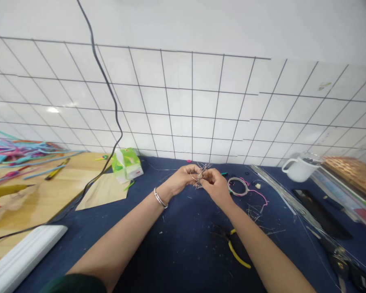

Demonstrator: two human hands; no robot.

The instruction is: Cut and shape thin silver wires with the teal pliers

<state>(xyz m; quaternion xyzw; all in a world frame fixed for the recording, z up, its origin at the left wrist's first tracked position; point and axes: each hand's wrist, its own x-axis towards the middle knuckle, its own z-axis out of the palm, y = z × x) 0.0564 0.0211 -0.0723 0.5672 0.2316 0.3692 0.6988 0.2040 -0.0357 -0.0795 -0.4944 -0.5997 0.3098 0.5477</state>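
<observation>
Head view: near the far edge of the navy surface (177,252), my left hand (183,180) and right hand (216,186) pinch a spiky bundle of thin wire (205,167); yellow-handled pliers (237,256) lie nearer me, a pale round ring (239,195) rightward.

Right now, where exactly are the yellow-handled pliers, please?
In the head view, the yellow-handled pliers lie on the dark blue surface, right of lower centre, beside the right forearm, which partly hides them.
</observation>
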